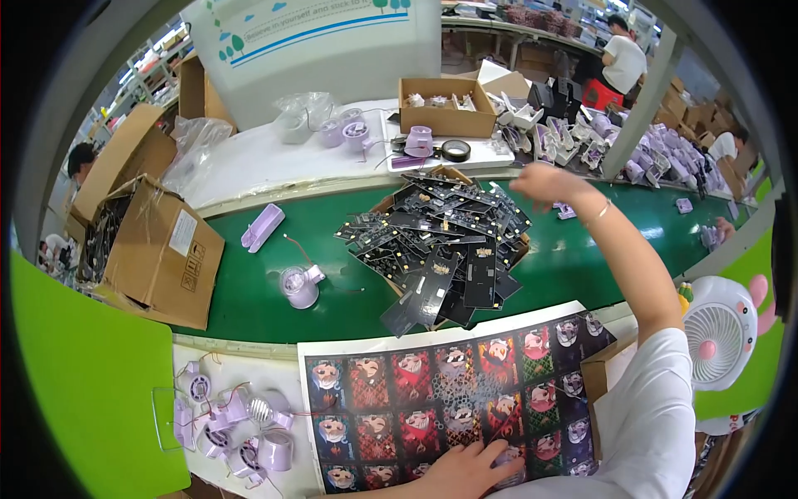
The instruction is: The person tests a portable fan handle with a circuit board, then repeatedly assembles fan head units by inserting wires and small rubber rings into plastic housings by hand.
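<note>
My left hand lies at the bottom edge with its fingers spread flat on a printed mat of cartoon pictures. My right arm stretches up and to the right, and my right hand hovers over the green conveyor belt. It is curled, seen from the back, just right of a heap of black circuit boards spilling out of a cardboard tray. Its fingers are hidden, so I cannot see whether it holds anything. A small lilac part lies on the belt just below that hand.
A lilac fan body with wires and a lilac shell lie on the belt. Several lilac fan parts sit at lower left. Cardboard boxes stand at left, an open box at the back, and a white fan at right. A person works far back.
</note>
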Action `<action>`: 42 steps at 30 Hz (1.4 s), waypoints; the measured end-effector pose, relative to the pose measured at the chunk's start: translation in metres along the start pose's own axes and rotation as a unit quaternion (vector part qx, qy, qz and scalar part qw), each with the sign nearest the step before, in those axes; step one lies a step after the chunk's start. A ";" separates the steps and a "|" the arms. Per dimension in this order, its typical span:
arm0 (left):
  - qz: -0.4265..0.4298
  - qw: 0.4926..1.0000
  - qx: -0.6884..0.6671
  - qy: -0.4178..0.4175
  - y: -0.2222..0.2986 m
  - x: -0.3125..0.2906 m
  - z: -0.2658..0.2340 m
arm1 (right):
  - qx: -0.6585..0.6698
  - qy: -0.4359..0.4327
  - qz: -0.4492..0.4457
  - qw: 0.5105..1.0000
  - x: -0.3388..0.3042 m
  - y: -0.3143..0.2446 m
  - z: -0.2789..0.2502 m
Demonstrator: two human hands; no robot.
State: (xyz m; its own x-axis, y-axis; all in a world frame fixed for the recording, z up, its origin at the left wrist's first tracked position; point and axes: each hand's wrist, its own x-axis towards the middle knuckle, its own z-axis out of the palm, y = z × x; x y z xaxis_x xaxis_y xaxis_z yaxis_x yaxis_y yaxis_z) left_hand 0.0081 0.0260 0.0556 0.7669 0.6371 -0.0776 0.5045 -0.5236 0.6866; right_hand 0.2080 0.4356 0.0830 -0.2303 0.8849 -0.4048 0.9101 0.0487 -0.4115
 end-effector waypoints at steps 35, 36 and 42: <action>-0.130 0.945 0.236 0.184 0.005 -0.051 0.022 | 0.274 0.047 -0.244 0.929 -0.376 -0.030 0.167; -0.110 0.951 0.208 0.199 0.005 -0.053 0.023 | 0.285 0.066 -0.253 0.922 -0.384 -0.017 0.196; -0.016 0.965 0.061 0.253 -0.005 -0.064 0.037 | 0.108 0.172 -0.264 0.943 -0.396 -0.033 0.267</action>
State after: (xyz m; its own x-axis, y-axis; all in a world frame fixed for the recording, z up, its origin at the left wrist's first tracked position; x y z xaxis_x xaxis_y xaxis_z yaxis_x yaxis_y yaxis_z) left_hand -0.0283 -0.0331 0.0302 0.4742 0.8324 0.2867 0.5914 -0.5424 0.5967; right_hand 0.1775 -0.0395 0.0391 -0.4722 0.8635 0.1774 0.6002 0.4623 -0.6527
